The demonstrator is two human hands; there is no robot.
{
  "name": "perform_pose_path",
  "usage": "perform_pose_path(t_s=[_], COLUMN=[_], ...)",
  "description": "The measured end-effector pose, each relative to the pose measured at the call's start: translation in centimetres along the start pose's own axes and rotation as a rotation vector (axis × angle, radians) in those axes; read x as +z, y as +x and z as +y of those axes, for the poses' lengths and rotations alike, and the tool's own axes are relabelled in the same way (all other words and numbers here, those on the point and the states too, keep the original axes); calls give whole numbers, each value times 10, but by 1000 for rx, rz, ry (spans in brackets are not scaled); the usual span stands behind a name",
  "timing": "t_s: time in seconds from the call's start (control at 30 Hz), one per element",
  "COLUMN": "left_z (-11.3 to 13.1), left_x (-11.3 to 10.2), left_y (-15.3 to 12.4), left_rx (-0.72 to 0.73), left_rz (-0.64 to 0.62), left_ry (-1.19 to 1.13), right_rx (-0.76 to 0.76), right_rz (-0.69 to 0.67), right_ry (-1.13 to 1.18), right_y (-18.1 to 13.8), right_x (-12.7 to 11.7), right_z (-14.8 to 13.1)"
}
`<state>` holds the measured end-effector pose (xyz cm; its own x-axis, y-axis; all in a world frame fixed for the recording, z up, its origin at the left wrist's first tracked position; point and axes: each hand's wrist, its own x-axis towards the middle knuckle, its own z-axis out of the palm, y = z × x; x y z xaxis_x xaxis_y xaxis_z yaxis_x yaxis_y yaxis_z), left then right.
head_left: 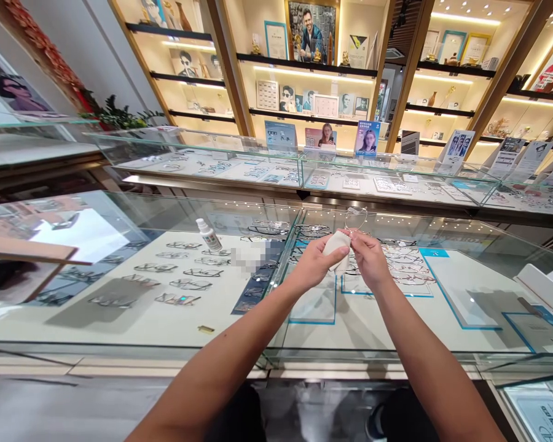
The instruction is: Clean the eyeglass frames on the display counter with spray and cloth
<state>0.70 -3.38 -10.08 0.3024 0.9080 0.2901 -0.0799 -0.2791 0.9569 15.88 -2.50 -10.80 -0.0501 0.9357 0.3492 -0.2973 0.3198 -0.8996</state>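
Note:
Both hands meet above the glass display case. My left hand (319, 261) is closed on a pale cloth (337, 245), its thumb pressed over the folded fabric. Close beside it, my right hand (369, 256) pinches a pair of thin-rimmed eyeglasses (356, 218), with one round rim standing up above the fingers. The cloth and the fingers hide the rest of the glasses. A white spray bottle (209, 236) stands upright on the glass top, to the left of my hands.
Rows of eyeglass frames (191, 285) lie inside the case (378, 334) under the glass. A small gold-coloured piece (206, 329) lies near the front left. White box-like holders (546, 279) stand at the right. Behind are another glass counter (258, 175) and lit shelves (304, 65).

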Motion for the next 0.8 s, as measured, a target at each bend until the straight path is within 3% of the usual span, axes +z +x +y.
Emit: perform_pose_path(t_s=[0.23,0.6,0.8], left_z=[-6,-14,-24], left_x=[5,1,-8], left_y=[1,8,14], left_rx=[78,-10,-107], left_rz=[-2,-82,61], left_ry=[-15,43,-108], right_rx=[-57,-150,-163], right_rz=[-3,119,125], right_ry=[-54,-98,-91], right_y=[-1,3,4], right_x=[0,-4,-7], right_z=[0,0,-4])
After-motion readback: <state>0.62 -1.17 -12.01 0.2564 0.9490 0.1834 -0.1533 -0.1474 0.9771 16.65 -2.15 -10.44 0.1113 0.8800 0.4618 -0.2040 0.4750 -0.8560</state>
